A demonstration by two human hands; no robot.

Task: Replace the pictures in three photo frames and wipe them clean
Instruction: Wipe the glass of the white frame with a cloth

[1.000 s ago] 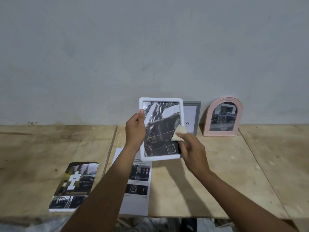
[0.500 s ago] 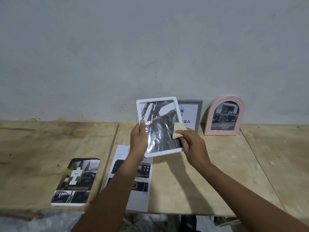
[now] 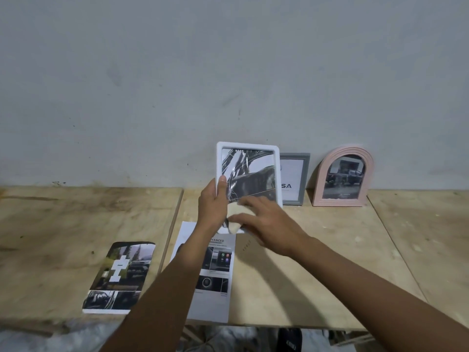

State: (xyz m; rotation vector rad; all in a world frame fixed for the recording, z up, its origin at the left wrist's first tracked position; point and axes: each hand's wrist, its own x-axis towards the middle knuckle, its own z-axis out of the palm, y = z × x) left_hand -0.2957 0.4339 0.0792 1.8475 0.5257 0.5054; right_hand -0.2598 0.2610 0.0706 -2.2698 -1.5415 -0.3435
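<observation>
Grip looks solid, left hand [image 3: 212, 207] pinching the white frame [image 3: 248, 146] by its edge, right hand [image 3: 271, 224] holding the cloth [image 3: 234, 214] to it, so wipe lightly.

**Plywood counter with two frames and printed paper**

The counter [image 3: 330, 250] is bare, pale plywood in panels with seams between them, set against a grey wall [image 3: 228, 72]. At 8 o'clock a car brochure [image 3: 121, 275] lies flat near the front edge. At 6 o'clock lies a printed sheet [image 3: 215, 288]. At 12 o'clock a grey photo frame [image 3: 294, 179] stands against the wall, with a pink arched photo frame [image 3: 342, 179] just beside it at 1 o'clock.
</observation>
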